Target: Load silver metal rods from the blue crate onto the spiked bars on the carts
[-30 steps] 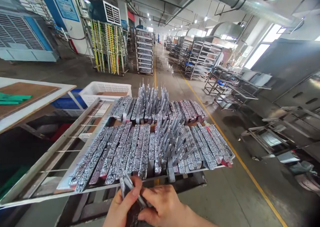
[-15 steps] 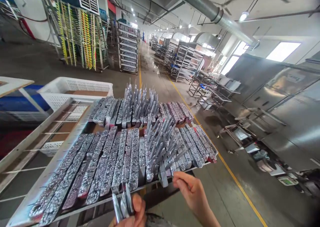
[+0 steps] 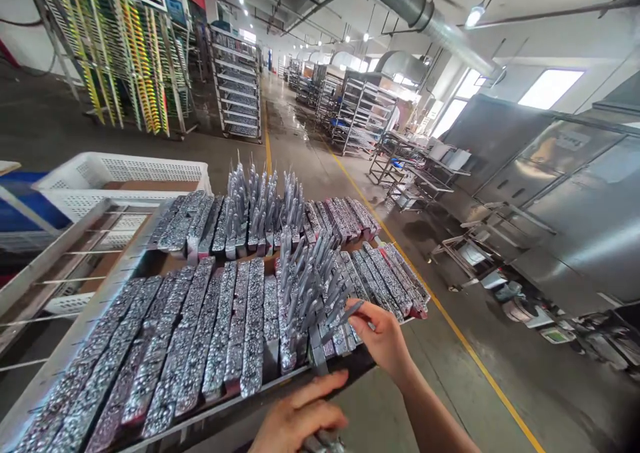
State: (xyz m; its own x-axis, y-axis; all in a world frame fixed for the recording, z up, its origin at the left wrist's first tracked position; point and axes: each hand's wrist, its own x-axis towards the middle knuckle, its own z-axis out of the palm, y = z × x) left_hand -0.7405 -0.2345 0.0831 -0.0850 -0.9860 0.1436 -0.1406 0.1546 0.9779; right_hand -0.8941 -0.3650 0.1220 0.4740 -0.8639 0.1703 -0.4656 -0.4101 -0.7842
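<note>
A metal tray (image 3: 70, 353) holds rows of glittery silver bars (image 3: 220, 326), some with thin silver candles (image 3: 305, 280) standing upright in them. My right hand (image 3: 380, 336) reaches to the tray's near right part and pinches one silver candle (image 3: 345, 316) that leans out of a bar. My left hand (image 3: 300, 416) is below the tray's front edge, fingers curled over a few silver pieces (image 3: 325, 443) that barely show at the bottom of the view.
A white perforated crate (image 3: 120, 176) stands behind the tray on the left. Wheeled racks (image 3: 235, 86) line the aisle beyond. A yellow floor line (image 3: 450, 330) runs along the right, with steel frames and machines (image 3: 575, 206) past it.
My right hand has moved up from the tray's front edge and taken hold of a leaning candle. My left hand has dropped lower, so its bundle of silver pieces is mostly out of view.
</note>
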